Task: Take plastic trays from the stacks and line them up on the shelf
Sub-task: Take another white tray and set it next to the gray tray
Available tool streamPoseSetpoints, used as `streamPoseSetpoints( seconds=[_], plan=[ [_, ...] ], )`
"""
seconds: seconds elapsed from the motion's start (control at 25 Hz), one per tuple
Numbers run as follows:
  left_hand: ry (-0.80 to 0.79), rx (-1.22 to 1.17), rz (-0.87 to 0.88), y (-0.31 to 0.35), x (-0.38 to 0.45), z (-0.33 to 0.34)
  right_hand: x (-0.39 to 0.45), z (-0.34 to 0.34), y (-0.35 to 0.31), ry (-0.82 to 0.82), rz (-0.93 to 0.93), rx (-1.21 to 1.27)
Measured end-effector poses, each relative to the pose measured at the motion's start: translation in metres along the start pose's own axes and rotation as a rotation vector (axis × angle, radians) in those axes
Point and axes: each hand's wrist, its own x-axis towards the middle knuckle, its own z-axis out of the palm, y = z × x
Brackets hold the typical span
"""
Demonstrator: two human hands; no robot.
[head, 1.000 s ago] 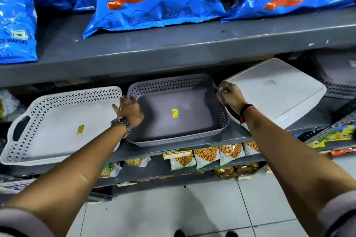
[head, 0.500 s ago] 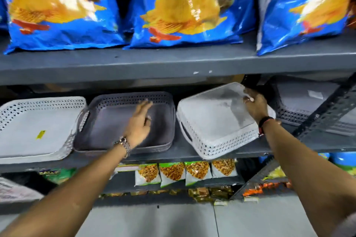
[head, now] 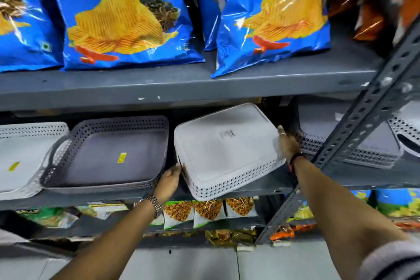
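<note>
A white perforated tray lies upside down and tilted on the middle shelf, bottom face up. My left hand grips its left end and my right hand holds its right edge. To its left sits a grey tray with a yellow sticker, right way up. Further left is another white tray, partly cut off by the frame. A stack of grey trays stands to the right, behind the slanted upright.
Blue chip bags line the upper shelf. A perforated metal upright slants across the right side. Small snack packets hang below the middle shelf. An orange bag is at the top right. Tiled floor lies below.
My left hand left the grey tray and took the white tray's left end. The view shifted right and closer; the white tray stays upside down between both hands.
</note>
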Motion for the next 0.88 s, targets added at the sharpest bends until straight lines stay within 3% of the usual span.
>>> streamPoseSetpoints(
  seconds=[0.2,0.4,0.64,0.88],
  plan=[
    [0.045,-0.072,0.011,0.007,-0.015,0.005,-0.007,-0.006,-0.004,-0.091,0.048,0.045],
    [0.133,-0.062,0.083,0.023,-0.028,-0.005,-0.018,-0.023,-0.027,0.087,0.076,0.42],
    [0.298,-0.465,0.221,0.04,-0.035,-0.008,-0.017,-0.039,-0.047,0.076,-0.003,0.742],
    [0.275,-0.658,0.192,0.04,-0.03,-0.006,-0.025,-0.048,-0.048,0.083,-0.016,0.748]
  ],
)
